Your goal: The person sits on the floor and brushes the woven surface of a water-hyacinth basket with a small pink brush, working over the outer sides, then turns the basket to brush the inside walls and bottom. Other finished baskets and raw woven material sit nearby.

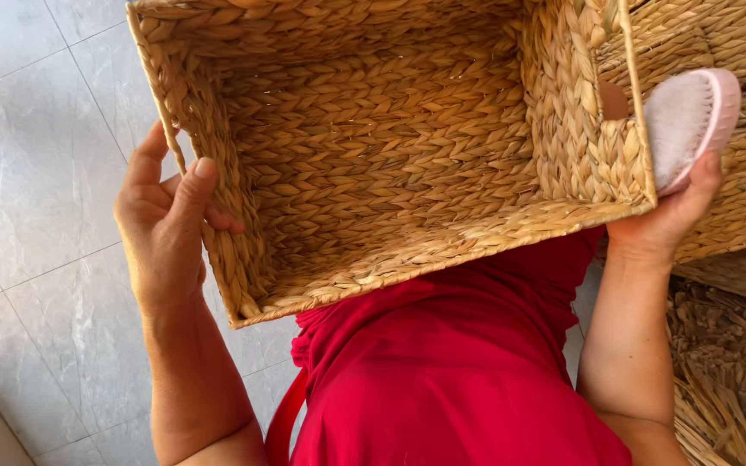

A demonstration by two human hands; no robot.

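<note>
A rectangular woven straw basket is held up in front of me, its open side facing me and nothing inside it. My left hand grips its left wall, thumb hooked over the rim. My right hand is beside the basket's right wall and holds a pink-backed brush with white bristles, close to a handle hole in that wall. My red garment fills the lower middle.
More woven baskets are stacked at the upper right behind the brush. Loose dried straw lies at the lower right. Grey stone floor tiles cover the left side.
</note>
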